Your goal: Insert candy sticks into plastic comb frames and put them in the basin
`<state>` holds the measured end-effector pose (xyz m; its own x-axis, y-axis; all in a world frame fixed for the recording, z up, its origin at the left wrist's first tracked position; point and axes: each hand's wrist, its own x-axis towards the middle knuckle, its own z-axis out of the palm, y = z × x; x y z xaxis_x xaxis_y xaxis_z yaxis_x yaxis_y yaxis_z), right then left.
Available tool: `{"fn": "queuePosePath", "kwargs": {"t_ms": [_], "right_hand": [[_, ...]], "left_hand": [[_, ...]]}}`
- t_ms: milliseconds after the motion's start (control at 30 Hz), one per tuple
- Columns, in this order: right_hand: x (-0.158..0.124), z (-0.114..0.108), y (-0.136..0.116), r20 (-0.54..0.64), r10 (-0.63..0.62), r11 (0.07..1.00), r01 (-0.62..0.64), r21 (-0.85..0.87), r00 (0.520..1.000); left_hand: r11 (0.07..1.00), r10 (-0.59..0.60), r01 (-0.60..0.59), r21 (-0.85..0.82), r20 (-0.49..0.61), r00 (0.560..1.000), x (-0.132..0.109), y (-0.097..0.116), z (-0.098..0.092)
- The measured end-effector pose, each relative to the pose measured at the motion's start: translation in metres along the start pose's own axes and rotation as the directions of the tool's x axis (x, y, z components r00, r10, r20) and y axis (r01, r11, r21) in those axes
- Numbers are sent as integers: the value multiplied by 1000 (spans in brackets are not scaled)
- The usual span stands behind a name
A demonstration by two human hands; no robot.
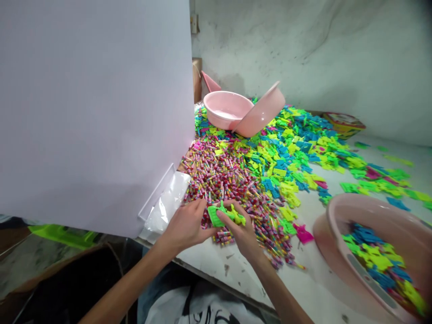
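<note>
My left hand (pixel 186 225) and my right hand (pixel 242 231) meet at the table's near edge over a heap of small striped candy-like pieces (pixel 229 180). Together they pinch green plastic toy pieces (pixel 224 214): a flat comb-like one on the left, a knobbly one on the right. Both hands are closed on them. A clear plastic bag (pixel 167 202) lies just left of my left hand.
A big pile of blue, green, yellow and pink plastic pieces (pixel 297 153) covers the white table. Two pink basins (pixel 236 110) stand at the back, another (pixel 340 243) with pieces at the near right. A blank grey panel (pixel 94 103) hides the left.
</note>
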<state>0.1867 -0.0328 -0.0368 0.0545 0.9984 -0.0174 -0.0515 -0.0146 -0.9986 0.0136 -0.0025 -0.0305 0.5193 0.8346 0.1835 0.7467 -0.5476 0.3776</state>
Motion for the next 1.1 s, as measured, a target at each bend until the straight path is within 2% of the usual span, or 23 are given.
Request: {"fn": "queuePosePath", "kwargs": {"t_ms": [267,467,600,733,833,967,1100], "right_hand": [[7,2,14,-64,67,991,-59,123,996],[12,3,20,-82,139,950,-109,292,987],[11,6,29,-72,176,932,-143,333,982],[8,8,34,-90,209,911,-161,379,974],[7,4,36,-88,227,892,-171,418,970],[5,-7,38,-183,256,883,-153,445,949],[9,-24,38,-253,239,898,-113,426,938]], "left_hand": [[999,33,-32,17,-36,999,-1,-1,10],[997,-48,54,58,-98,994,0,-1,12],[999,35,-35,4,-68,997,-4,-9,20],[997,77,-78,-16,-92,993,-9,-12,34],[995,71,-80,-67,-125,990,-8,-7,45],[987,85,-99,-123,-113,990,1,7,58],[978,138,-150,-148,-87,987,14,16,59]]}}
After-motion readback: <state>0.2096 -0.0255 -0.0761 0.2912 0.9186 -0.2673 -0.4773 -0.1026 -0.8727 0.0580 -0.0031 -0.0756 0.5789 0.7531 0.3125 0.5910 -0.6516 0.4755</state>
